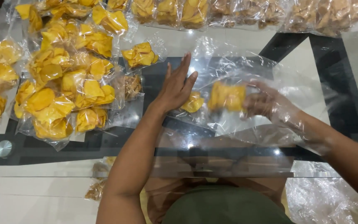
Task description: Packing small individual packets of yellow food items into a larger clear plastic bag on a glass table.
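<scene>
Left hand (175,88) flat on clear bag (212,74), fingers straight, together — right hand (266,101) inside bag, fingers pinching yellow chips (227,96).

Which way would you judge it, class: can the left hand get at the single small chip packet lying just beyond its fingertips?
Probably yes: the left hand lies flat and holds nothing, and only bare glass table separates it from the small chip packet.
</scene>
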